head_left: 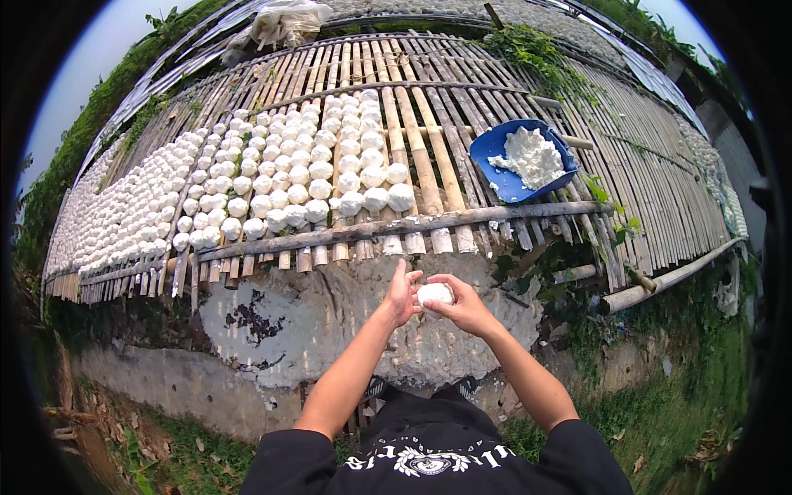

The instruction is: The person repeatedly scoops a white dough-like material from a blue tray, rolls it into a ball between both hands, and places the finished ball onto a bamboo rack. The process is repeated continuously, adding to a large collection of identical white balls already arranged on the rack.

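Observation:
My right hand [459, 309] is closed round a lumpy white ball [433, 293] in front of my body, below the front edge of the slatted rack. Just to its left, my left hand [404, 293] is open, palm turned toward the ball and fingers apart at its side. Rows of similar white balls [321, 168] rest on the left and middle of the rack. To their right, a blue plastic scoop-like container [502, 178] holds crumbly white material [535, 161].
The bamboo rack [425, 165] has a pole [388, 225] along its front edge, with pale crusted ground [272, 334] beneath. Plants [536, 58] grow through it. A pale plastic bundle [272, 25] lies at the back. Another pole [668, 276] sticks out at right, above grass [685, 404].

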